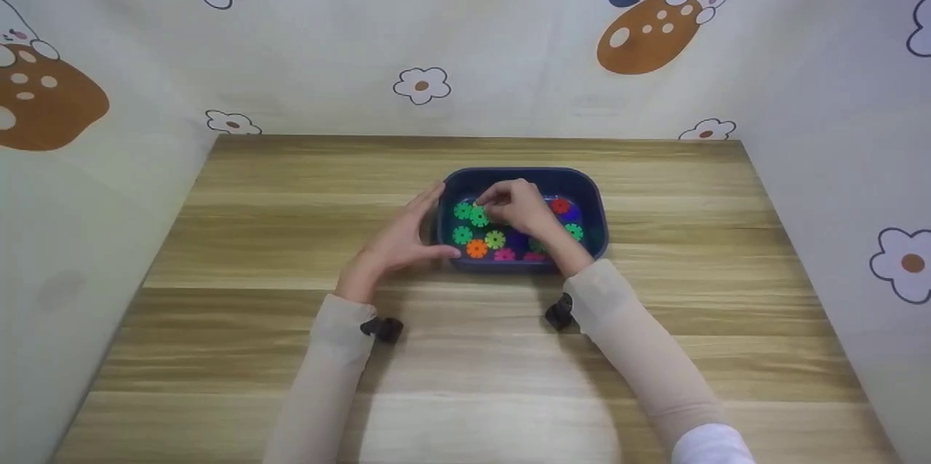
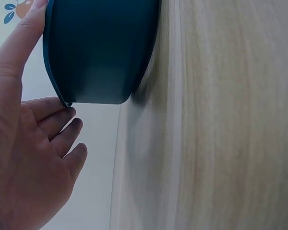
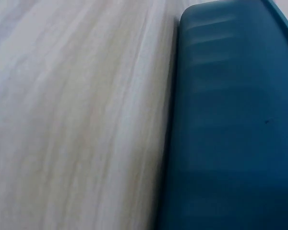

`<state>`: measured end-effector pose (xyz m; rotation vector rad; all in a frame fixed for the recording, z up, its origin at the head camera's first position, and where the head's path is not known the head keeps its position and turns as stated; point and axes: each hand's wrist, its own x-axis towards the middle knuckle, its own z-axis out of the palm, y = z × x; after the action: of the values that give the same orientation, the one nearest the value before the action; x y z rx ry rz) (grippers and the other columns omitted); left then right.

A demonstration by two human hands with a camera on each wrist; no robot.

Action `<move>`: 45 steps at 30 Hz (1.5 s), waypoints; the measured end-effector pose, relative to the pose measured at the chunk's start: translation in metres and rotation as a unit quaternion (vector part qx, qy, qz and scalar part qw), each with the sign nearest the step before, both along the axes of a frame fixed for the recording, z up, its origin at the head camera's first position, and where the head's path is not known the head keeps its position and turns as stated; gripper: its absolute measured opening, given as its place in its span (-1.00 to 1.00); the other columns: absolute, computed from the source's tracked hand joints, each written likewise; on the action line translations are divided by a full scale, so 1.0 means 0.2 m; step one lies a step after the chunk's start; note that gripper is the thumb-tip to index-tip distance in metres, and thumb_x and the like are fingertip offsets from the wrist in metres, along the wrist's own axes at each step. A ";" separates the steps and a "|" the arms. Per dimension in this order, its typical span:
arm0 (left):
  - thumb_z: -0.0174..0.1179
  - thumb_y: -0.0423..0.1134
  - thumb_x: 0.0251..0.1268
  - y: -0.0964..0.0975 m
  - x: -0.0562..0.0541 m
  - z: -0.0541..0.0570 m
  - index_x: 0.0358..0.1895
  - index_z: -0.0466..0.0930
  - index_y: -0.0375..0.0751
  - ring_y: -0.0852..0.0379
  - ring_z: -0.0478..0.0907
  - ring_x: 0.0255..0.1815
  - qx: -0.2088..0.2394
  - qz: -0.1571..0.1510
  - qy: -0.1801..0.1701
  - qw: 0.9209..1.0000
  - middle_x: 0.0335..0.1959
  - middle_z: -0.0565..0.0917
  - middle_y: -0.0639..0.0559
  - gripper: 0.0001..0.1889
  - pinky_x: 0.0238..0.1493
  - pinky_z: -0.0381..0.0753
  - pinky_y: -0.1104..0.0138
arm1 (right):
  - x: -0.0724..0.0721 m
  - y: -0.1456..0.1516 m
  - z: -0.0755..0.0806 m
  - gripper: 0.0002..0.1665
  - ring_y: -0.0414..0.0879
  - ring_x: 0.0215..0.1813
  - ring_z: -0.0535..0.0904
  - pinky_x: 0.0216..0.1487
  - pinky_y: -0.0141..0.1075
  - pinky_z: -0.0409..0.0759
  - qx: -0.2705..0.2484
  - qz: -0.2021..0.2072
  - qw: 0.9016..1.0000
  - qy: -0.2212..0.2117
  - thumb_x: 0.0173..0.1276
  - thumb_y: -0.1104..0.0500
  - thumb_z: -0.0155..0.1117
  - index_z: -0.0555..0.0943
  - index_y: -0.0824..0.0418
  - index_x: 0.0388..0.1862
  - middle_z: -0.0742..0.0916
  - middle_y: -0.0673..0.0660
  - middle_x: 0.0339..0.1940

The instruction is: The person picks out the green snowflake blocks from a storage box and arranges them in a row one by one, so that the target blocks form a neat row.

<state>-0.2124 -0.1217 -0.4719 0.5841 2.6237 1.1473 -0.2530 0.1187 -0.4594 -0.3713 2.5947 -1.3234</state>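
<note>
A dark blue-green plastic tub (image 1: 524, 267) stands on the wooden table, with several small notched flower-shaped discs inside. My left hand (image 1: 400, 238) spans the tub's left end, thumb at the front and straight fingers along the far side. In the left wrist view, fingertips of the left hand (image 2: 38, 143) meet the rim. Reaching over the front right of the tub, my right hand (image 1: 520, 208) has bent fingers low over a green disc (image 1: 478, 217); I cannot tell whether it pinches a disc. The right wrist view shows only the tub's outer wall (image 3: 230, 124) and tabletop.
Other discs in the tub include an orange one (image 1: 476, 249), a yellow-green one (image 1: 495, 239) and a red one (image 1: 559, 206). Wood-grain tabletop (image 1: 291, 253) surrounds the tub. A printed cloth (image 1: 509, 35) with flowers and rabbits encloses the back and sides.
</note>
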 end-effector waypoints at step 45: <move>0.48 0.18 0.01 0.00 0.00 0.00 0.64 -0.14 0.14 -0.13 -0.09 0.67 -0.014 0.010 -0.012 1.000 0.68 -0.08 -0.03 0.19 0.61 0.01 -0.12 | -0.04 0.39 0.26 -0.68 -0.37 -0.27 0.69 -0.13 -0.48 0.73 -0.141 -0.081 0.986 -0.032 0.33 0.34 0.33 0.67 0.46 0.03 0.81 0.09 -0.17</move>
<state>-0.2115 -0.1208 -0.4714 0.5367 2.6257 1.1148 -0.2602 0.1971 -0.4065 -0.1593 2.4315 -1.7335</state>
